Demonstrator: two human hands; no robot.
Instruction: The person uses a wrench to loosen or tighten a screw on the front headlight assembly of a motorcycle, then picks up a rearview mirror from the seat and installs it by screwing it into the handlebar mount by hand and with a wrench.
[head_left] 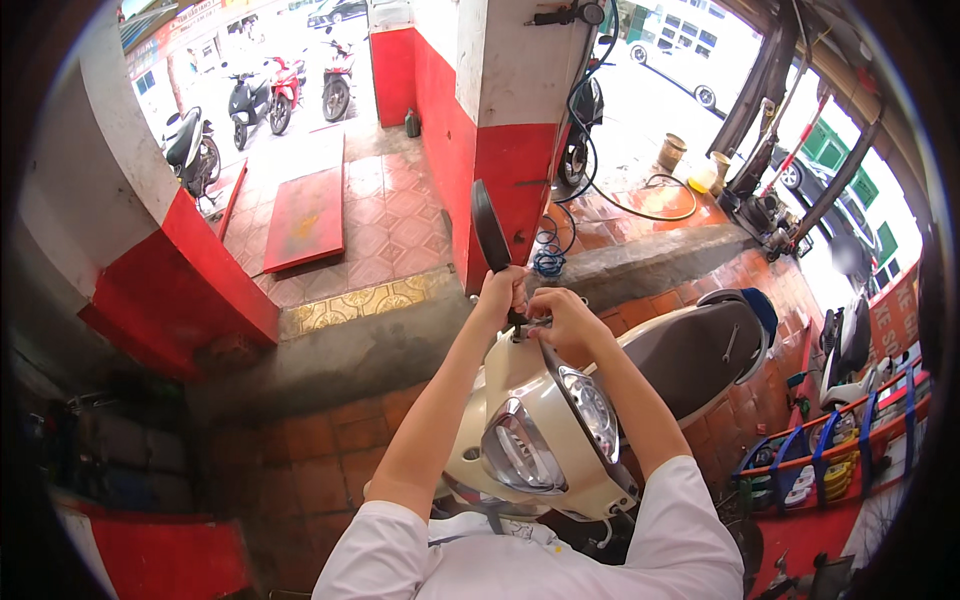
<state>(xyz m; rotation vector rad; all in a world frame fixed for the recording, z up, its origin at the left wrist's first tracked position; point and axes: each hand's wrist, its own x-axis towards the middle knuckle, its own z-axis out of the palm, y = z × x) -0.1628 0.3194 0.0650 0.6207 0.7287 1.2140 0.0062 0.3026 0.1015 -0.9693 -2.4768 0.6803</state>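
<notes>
A cream scooter (545,378) stands in front of me, its headlights facing my body. Rising from its handlebar area is a black rear-view mirror (488,225). My left hand (506,291) is closed around the mirror's lower part, just above the mount. Close beside it, my right hand (566,322) has its fingers bent and pressed together at the base of the mirror stem. What those fingers hold is mostly hidden; a small metallic bit shows there. On the scooter's dark seat (675,365) lies a wrench (732,343).
A red and white pillar (515,150) stands just beyond the mirror. Behind the scooter runs a concrete step (640,262). A blue coiled hose (548,258) lies by the pillar. At right is a rack of bottles (835,445). Parked motorbikes (285,95) stand outside.
</notes>
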